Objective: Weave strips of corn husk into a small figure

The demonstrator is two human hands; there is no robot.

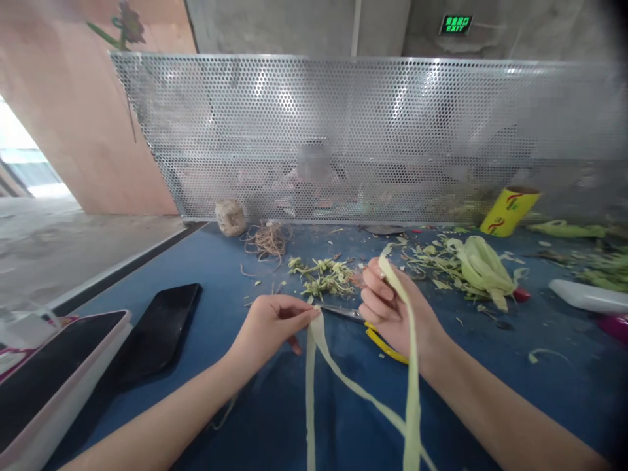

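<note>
Between thumb and fingers, my left hand (282, 320) pinches the top of pale green leaf strips (310, 386), whose long tails hang toward me. My right hand (392, 304) is curled, with another pale green leaf strip (413, 366) passing over its fingers and hanging down past the palm. Partly hidden behind my right hand lie scissors with yellow handles (387, 348), their metal blades pointing toward my left hand. Just beyond the hands is a small pile of knotted green leaf pieces (326, 276).
A bundle of green husk-like leaves (478, 265) lies among scraps at right, near a yellow roll (510, 210). Tangled brown twine (269, 241) sits beside a wrapped pale lump (230, 217). A black phone (161, 333) lies at left. A perforated metal screen (235, 131) borders the blue table.
</note>
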